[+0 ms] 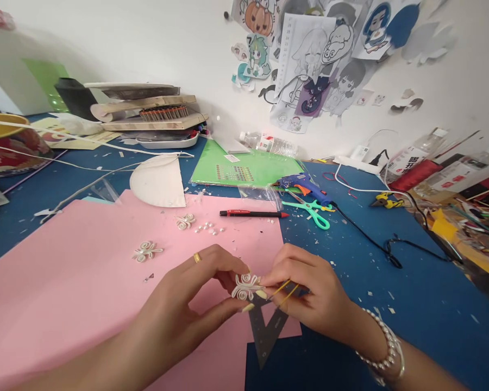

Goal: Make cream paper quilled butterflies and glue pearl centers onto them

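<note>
1. Pinching one end of a white coiled-cord butterfly ornament [245,287], the thumb and index finger of the right hand [315,288] press together at its right tip. That hand also carries what look like slim yellow tweezers [281,289], their arms apart and gripping nothing visible.
2. The left hand [183,296] curves around the ornament's other side, index finger at its far edge and thumb at its near edge; how firmly these bear on it I cannot tell.
3. The ornament is up between both hands, over the grey set square [264,345] and the near right part of the pink sheet [85,282].
4. The step in hand seems to be shaping or securing the cord at the pinched end; the spirals already look wound.
5. Whatever move follows would call for a steady left hold and light, exact pressure from the right, since the coils could spring loose or flatten.
6. Two similar ornaments, one nearer [147,251] and one farther [185,221], lie on the sheet, with loose pearl beads [213,232] just beside the farther.
</note>
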The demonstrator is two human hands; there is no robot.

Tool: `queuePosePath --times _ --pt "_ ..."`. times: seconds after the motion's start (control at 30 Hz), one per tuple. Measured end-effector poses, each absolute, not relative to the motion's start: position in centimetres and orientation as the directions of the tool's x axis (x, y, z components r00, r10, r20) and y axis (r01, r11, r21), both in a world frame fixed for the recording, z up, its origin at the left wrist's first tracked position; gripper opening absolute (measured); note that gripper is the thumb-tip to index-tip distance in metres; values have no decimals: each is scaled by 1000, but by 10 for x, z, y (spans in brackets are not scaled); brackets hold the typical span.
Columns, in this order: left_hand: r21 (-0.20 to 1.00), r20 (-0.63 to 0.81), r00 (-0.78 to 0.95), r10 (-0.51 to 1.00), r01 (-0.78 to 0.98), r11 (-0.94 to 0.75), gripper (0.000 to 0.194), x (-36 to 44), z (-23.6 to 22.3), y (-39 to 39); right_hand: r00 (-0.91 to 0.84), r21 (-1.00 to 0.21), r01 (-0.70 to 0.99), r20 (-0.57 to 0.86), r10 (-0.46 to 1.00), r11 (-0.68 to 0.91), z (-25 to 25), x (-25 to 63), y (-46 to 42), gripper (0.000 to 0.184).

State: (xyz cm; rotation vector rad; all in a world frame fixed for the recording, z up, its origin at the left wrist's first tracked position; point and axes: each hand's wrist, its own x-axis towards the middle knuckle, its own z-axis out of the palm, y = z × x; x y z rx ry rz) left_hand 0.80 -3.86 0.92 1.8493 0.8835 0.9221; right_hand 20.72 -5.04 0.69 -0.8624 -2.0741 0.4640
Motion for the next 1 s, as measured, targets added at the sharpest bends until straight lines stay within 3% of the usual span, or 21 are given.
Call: queuePosePath --times 0.1,0.2,0.33,0.67,0.77,0.9,1.0 --pt "947 155 481 863 176 -268 15 8 12 -36 -404 -584 412 571 714 700 8 206 -51 8" --pt "995 -83 538 839 87 43 24 8 12 -31 -361 -518 470 626 691 715 8 205 -53 7" --pt "939 -272 598 754 -5 343 7 10 7 -25 -356 -374 578 684 636 725 5 203 -56 9" --pt "944 -237 573 785 -57 326 10 9 4 -29 -486 -153 650 669 562 744 -1 202 -60 9" --pt "957 -249 566 786 20 288 11 9 6 -28 -517 -124 646 655 551 754 -3 200 -62 7" --pt "963 -265 536 801 108 247 16 8 12 -27 -499 -237 612 624 601 755 -1 199 -61 8" --pt "961 -265 532 804 80 264 17 8 18 -28 -418 -394 581 607 676 713 7 201 -59 38"
